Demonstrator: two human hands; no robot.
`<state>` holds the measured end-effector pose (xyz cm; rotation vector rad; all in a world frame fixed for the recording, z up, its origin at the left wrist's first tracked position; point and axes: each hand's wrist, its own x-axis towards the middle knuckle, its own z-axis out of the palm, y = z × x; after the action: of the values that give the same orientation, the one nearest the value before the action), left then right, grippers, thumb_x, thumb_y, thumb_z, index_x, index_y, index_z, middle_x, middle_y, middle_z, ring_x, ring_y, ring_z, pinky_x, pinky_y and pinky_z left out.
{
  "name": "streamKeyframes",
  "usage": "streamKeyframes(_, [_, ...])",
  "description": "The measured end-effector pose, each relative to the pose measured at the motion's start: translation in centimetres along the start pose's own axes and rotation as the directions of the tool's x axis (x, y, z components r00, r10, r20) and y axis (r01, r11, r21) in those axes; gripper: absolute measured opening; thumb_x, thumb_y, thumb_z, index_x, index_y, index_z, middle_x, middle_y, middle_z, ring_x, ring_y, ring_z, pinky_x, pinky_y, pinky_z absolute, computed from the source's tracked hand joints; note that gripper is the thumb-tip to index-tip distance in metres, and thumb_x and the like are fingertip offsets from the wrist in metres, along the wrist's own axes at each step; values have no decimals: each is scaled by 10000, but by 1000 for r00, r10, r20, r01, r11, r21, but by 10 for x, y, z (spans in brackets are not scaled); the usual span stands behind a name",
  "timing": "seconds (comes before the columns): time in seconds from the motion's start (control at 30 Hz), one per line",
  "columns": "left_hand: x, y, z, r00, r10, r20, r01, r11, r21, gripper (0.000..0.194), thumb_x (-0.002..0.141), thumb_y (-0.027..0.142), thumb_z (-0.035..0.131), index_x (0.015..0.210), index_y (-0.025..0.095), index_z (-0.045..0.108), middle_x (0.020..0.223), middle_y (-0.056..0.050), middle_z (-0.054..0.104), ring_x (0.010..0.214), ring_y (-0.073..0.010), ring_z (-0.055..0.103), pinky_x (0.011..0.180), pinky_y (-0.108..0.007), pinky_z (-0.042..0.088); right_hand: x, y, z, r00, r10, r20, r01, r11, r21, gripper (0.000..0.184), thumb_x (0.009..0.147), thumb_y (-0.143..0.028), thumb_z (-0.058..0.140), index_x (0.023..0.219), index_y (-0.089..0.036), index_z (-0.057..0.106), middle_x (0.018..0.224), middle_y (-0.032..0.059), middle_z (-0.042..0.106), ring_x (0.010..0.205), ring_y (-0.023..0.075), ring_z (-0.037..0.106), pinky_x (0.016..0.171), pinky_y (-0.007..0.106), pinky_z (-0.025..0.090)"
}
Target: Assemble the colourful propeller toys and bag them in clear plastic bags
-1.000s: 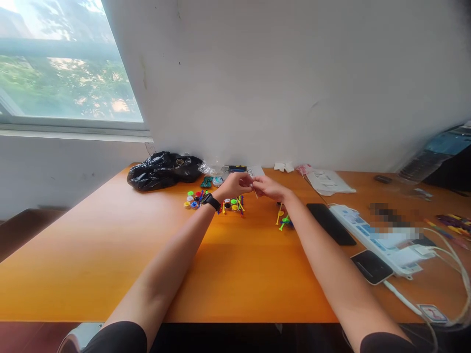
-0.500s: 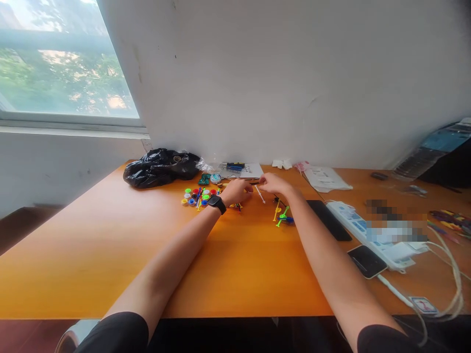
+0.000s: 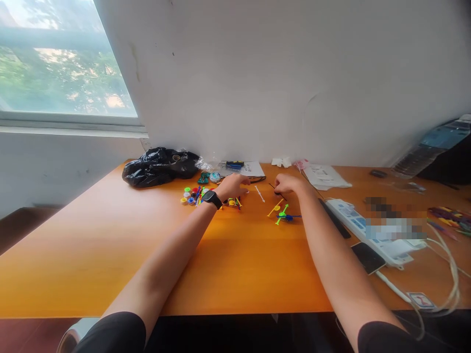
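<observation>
My right hand [image 3: 287,183] is closed, its fingertips pinching a thin black arrow-shaped piece [image 3: 272,186] near the far side of the table. Just in front of it lie a yellow arrow [image 3: 275,210], a green arrow [image 3: 282,214] and a blue arrow [image 3: 293,217], close together. Between my hands a white arrow [image 3: 259,193] rests by itself on the wood. My left hand [image 3: 232,186], with a black watch on the wrist, is open above colourful small parts [image 3: 231,201], partly covering them. Several round coloured caps [image 3: 187,195] lie left of that wrist.
On the orange wooden table [image 3: 213,274], a black plastic bag [image 3: 158,167] sits at the back left. A paper sheet [image 3: 253,169] lies near the wall. To the right are a white power strip [image 3: 358,230], a phone [image 3: 368,257], cables and a large bottle [image 3: 423,152].
My hands have parted. The white arrow now lies on the table, and my right hand has moved right to take hold of the black one. My left hand has drawn slightly left.
</observation>
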<state>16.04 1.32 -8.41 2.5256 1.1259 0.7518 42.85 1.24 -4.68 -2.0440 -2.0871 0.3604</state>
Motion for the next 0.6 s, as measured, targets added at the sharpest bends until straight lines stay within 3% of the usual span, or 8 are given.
streamKeyframes(0.07, [1,2,-7,1000,-1,-10,0,999,-37,195,839,196,762,1032,205,791,1102,-82,808,1053,-284,746,916,-342,574,-2,-5,-7,999,44,2,-44,998,-50,196,661,-169,859,631,-203,668,709,78,707,817,267,693,723,326,459])
streamKeyframes(0.17, [4,9,-15,995,25,-94,-38,990,-137,146,888,197,709,1015,185,780,1029,-76,808,971,-244,748,880,-322,570,-8,-16,-18,993,27,-118,-30,999,-29,98,755,-223,793,766,-205,696,860,85,752,912,260,687,777,310,461])
streamKeyframes(0.3, [6,25,-20,979,58,-195,-114,950,-292,210,924,264,712,1112,178,748,1093,-76,795,921,-187,732,840,-285,570,-17,-37,-23,982,-95,-161,132,963,237,134,785,-269,752,872,-188,691,907,64,749,861,199,642,767,277,454])
streamKeyframes(0.37, [6,34,-20,973,80,-217,-153,925,-347,246,921,283,727,1145,182,728,1131,-79,785,921,-170,726,829,-270,574,-21,-47,-21,977,-176,-123,213,876,432,155,775,-283,738,874,-185,670,862,41,724,810,174,611,738,267,445])
streamKeyframes(0.5, [6,44,-19,944,110,-312,-244,868,-433,225,895,267,741,1091,169,694,1058,-61,771,876,-144,716,794,-244,575,-28,-62,-16,936,-348,-54,272,619,737,190,753,-308,718,865,-188,622,780,-3,649,718,139,552,670,256,416])
streamKeyframes(0.6, [6,42,-18,939,123,-321,-260,864,-432,122,868,236,739,935,148,687,895,-38,755,809,-143,702,757,-239,558,-30,-67,-11,916,-402,-15,260,564,784,193,760,-309,717,881,-188,627,752,-18,607,665,119,496,621,243,389])
